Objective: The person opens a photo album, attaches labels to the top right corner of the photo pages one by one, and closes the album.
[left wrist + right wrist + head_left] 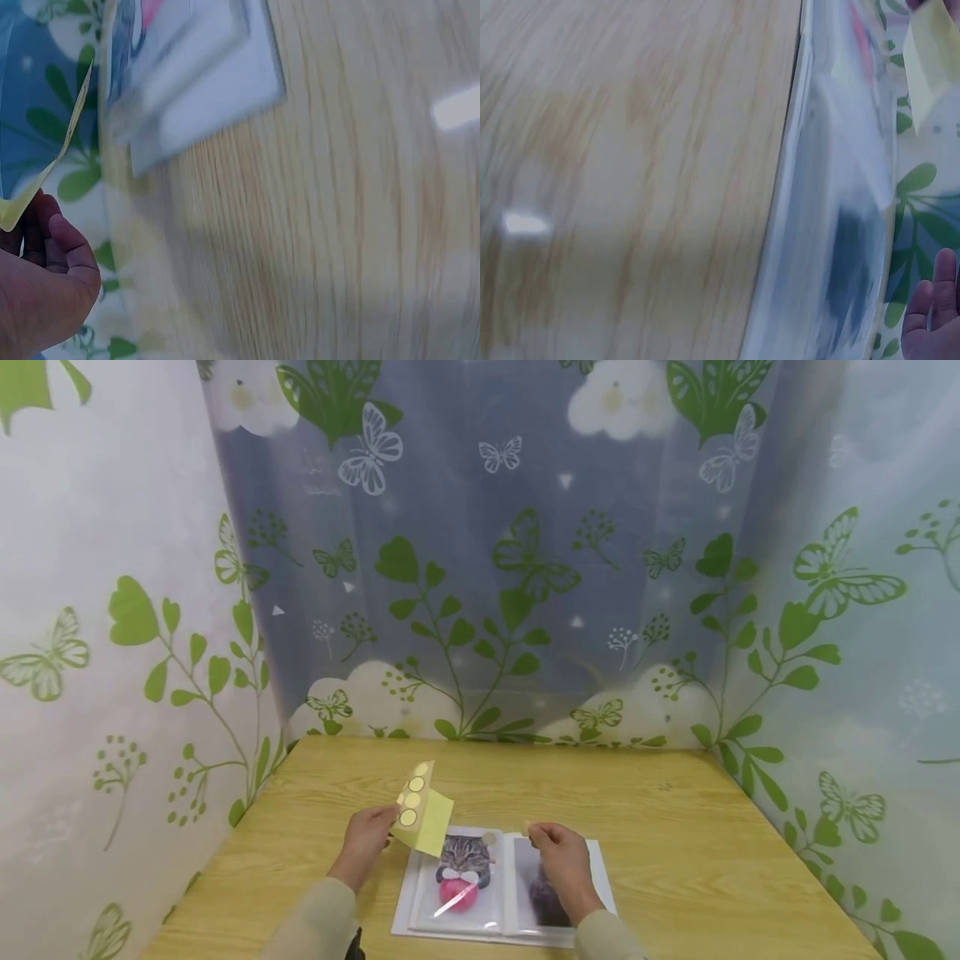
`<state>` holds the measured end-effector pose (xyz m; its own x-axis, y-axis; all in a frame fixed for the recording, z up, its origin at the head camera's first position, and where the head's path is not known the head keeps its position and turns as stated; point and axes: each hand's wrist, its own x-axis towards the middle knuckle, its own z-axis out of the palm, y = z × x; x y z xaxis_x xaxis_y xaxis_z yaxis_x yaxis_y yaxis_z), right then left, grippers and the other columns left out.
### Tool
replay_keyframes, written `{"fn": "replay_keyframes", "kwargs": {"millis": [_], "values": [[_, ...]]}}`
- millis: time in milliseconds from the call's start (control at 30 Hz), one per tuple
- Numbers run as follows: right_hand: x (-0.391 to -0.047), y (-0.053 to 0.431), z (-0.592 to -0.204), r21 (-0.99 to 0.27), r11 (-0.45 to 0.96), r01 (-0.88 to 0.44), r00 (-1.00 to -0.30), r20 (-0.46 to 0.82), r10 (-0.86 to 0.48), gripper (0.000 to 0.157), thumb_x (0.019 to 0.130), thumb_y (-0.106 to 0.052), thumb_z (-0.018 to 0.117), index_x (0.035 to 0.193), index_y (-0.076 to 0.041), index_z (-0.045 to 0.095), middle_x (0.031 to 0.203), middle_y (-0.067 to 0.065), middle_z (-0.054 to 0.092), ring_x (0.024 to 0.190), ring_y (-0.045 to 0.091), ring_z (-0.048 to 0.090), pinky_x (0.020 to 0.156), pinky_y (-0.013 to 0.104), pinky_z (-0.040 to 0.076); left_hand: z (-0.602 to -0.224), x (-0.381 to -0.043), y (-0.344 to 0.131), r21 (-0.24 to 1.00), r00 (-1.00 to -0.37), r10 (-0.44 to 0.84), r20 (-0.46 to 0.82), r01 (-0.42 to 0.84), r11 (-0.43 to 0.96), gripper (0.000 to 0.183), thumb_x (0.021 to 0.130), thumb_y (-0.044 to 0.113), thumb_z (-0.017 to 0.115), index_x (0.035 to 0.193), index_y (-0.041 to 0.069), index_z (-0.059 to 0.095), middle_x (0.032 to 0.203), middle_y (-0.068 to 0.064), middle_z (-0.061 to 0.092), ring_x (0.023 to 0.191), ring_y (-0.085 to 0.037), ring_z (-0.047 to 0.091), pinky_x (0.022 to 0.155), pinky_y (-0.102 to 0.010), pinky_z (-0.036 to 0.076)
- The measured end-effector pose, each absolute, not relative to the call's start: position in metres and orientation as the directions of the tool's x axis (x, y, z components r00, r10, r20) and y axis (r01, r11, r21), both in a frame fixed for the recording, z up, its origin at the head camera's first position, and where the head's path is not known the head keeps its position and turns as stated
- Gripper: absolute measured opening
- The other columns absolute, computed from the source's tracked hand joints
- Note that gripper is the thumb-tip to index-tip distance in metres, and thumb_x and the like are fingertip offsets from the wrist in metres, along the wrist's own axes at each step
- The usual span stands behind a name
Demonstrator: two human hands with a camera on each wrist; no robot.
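My left hand [365,842] pinches a folded yellow sticker sheet [431,822] with a column of round stickers, above the upper left of an open photo album [405,917]. The left wrist view shows the same hand [52,277] gripping the sheet's lower edge. The album's left page has a photo of a cat with a pink ball [458,894] and a small round sticker [489,839] near its top right. Over the right page, my right hand [562,864] pinches a small pale round sticker [527,828] between thumb and finger. That hand partly hides the page's dark picture [544,897].
The album lies near the front of a wood-grain table [675,843]. Curtains with green leaves and butterflies [480,610] enclose the back and both sides. Light reflects off the album's clear sleeves.
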<state>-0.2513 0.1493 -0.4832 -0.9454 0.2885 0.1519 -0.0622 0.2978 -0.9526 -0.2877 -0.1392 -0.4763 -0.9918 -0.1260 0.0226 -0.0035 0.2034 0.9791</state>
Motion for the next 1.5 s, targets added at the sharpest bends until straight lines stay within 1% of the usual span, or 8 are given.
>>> {"fn": "replay_keyframes", "kwargs": {"millis": [33,133,267,367,533,667,967,1500], "values": [[-0.251,0.151,-0.484,-0.953,0.297,-0.062,-0.945,0.151,0.29,0.021,0.095,-0.015,0.066,0.098,0.004,0.073,0.088,0.009,0.071,0.083,0.02,0.065,0.071,0.034,0.053,-0.475,-0.288,-0.148,0.973,-0.991,-0.134,0.028,-0.003,0.229,0.042,0.103,0.023,0.05,0.121,-0.014,0.061,0.102,-0.015,0.065,0.086,-0.021,0.055,0.079,-0.04,0.051],[-0.249,0.157,-0.486,-0.952,0.301,-0.064,-0.943,0.156,0.293,0.02,0.095,-0.014,0.066,0.098,0.004,0.073,0.088,0.01,0.071,0.083,0.021,0.065,0.072,0.033,0.053,-0.471,-0.289,-0.171,0.947,-0.987,-0.152,0.043,-0.008,0.32,0.042,0.104,0.025,0.048,0.101,-0.013,0.064,0.078,-0.007,0.057,0.07,-0.018,0.048,0.061,-0.03,0.044],[-0.248,0.162,-0.49,-0.95,0.306,-0.06,-0.941,0.156,0.3,0.019,0.095,-0.015,0.067,0.097,0.003,0.073,0.089,0.01,0.072,0.084,0.023,0.066,0.072,0.031,0.052,-0.469,-0.292,-0.195,0.889,-0.978,-0.183,0.102,0.007,0.457,0.044,0.104,0.025,0.045,0.065,0.005,0.044,0.054,0.002,0.034,0.048,-0.012,0.031,0.045,-0.024,0.029],[-0.248,0.164,-0.491,-0.952,0.3,-0.066,-0.942,0.158,0.296,0.02,0.095,-0.014,0.066,0.098,0.005,0.073,0.09,0.013,0.072,0.085,0.025,0.066,0.072,0.031,0.052,-0.471,-0.293,-0.207,0.778,-0.96,-0.183,0.209,0.05,0.626,0.045,0.103,0.022,0.045,0.061,0.006,0.045,0.053,-0.003,0.043,0.046,-0.013,0.033,0.043,-0.025,0.029],[-0.248,0.167,-0.491,-0.948,0.311,-0.066,-0.94,0.163,0.298,0.022,0.095,-0.014,0.066,0.099,0.006,0.072,0.089,0.013,0.072,0.085,0.025,0.066,0.073,0.032,0.052,-0.479,-0.293,-0.218,0.402,-0.908,-0.087,0.41,0.095,0.911,0.031,0.099,0.018,0.055,0.076,-0.001,0.066,0.079,-0.019,0.066,0.064,-0.031,0.06,0.052,-0.044,0.048],[-0.248,0.168,-0.492,-0.948,0.311,-0.062,-0.94,0.161,0.302,0.022,0.094,-0.015,0.066,0.099,0.005,0.073,0.089,0.014,0.071,0.083,0.023,0.065,0.073,0.032,0.052,-0.485,-0.293,-0.218,0.244,-0.913,-0.024,0.408,0.083,0.966,0.031,0.095,0.021,0.06,0.071,0.001,0.063,0.077,-0.018,0.061,0.072,-0.039,0.06,0.06,-0.053,0.049],[-0.251,0.172,-0.496,-0.95,0.306,-0.056,-0.934,0.158,0.321,0.02,0.095,-0.014,0.066,0.098,0.005,0.073,0.087,0.009,0.071,0.083,0.023,0.065,0.073,0.031,0.053,-0.49,-0.293,-0.2,0.217,-0.919,0.046,0.391,0.141,0.966,0.024,0.093,0.02,0.063,0.102,-0.001,0.072,0.098,-0.02,0.065,0.087,-0.04,0.061,0.07,-0.056,0.051],[-0.249,0.18,-0.492,-0.943,0.332,-0.018,-0.933,0.135,0.334,0.022,0.094,-0.016,0.065,0.1,0.004,0.072,0.09,0.011,0.072,0.085,0.022,0.064,0.079,0.038,0.053,-0.494,-0.29,-0.147,0.292,-0.878,0.131,0.461,0.289,0.912,0.029,0.091,0.022,0.07,0.109,-0.001,0.071,0.107,-0.021,0.067,0.095,-0.04,0.063,0.079,-0.056,0.053]]}}
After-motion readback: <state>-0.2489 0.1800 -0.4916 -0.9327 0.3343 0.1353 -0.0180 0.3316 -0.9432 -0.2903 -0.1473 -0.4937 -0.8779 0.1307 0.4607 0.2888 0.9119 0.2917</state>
